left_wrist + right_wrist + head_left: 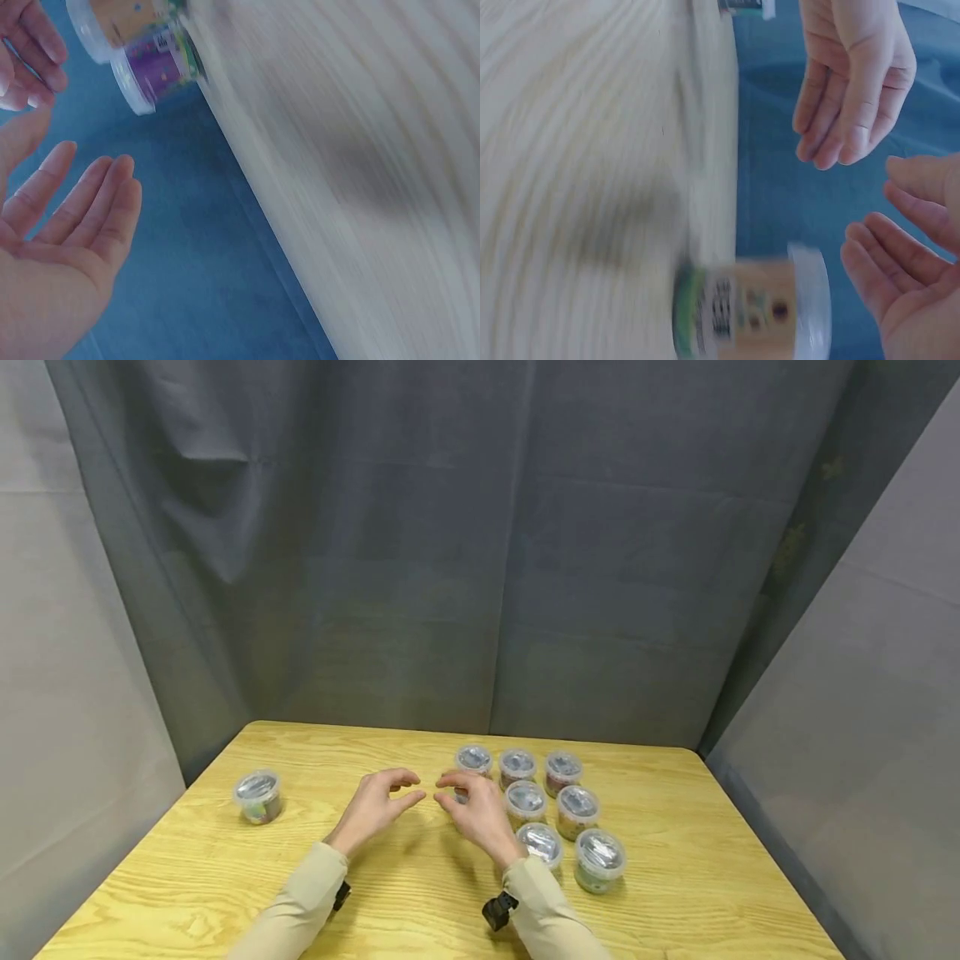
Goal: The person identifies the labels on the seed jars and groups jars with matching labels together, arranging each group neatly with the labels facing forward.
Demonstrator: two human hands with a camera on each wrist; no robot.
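Above the middle of the table, my left hand (377,807) and right hand (477,810) face each other with a small gap between the fingertips. Both are bare, fingers loosely bent, and neither holds anything. In the left wrist view the left hand (71,240) has its fingers extended. The right hand (907,285) shows the same relaxed spread in its own wrist view. Nearest the right hand stand several clear-lidded plastic tubs, one of them (526,800) just beside it. Another tub (473,759) sits behind that hand and is partly hidden.
A lone lidded tub (258,797) stands at the left of the wooden table (337,743). The front right tub (600,860) marks the near end of the group. A dark grey curtain (375,568) hangs behind the table, with pale panels on both sides.
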